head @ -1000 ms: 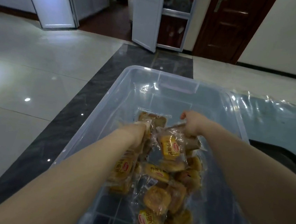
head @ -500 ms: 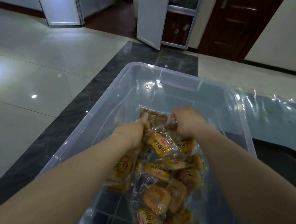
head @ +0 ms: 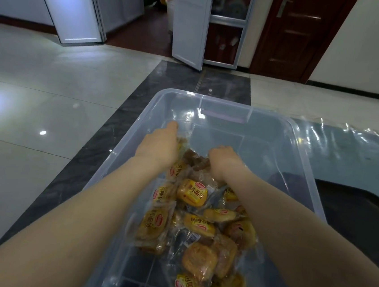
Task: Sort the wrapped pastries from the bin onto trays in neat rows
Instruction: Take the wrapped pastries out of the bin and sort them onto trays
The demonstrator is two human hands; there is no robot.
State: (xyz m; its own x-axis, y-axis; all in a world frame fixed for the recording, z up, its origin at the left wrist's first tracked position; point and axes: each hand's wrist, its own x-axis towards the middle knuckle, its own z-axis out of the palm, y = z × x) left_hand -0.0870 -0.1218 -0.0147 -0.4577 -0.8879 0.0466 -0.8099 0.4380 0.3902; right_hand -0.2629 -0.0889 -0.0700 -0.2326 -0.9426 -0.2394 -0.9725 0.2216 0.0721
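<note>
- Both hands have pushed further up the frame since a moment ago, deeper toward the far end of the clear plastic bin (head: 307,169), and the heap of wrapped pastries (head: 192,192) now trails below them instead of bunching at the knuckles.
- At centre frame the left hand (head: 160,146) lies knuckles-up on a crinkled wrapper at the top of the heap; its fingers curl down out of sight, so whether it grips a packet or only presses on it, I cannot tell.
- Just to its right, the right hand (head: 225,162) is bunched with the fingers tucked under, seemingly closed on a clear wrapper with darker pastries (head: 196,160) inside, though the grip itself is hidden.
- Everything to be sorted is in the bin: yellow-labelled packets and plain golden rounds heaped loosely down the middle and lower part of the frame, overlapping at all angles.
- No tray shows; a crinkled clear plastic sheet (head: 351,151) covers the surface at the right edge, and glossy floor tiles (head: 47,105) fill the left.
- My reading: this is the gathering step, nothing laid out yet.
- Next comes lifting a handful clear without dragging neighbours, then carrying it to wherever the trays stand, probably off to the right.
</note>
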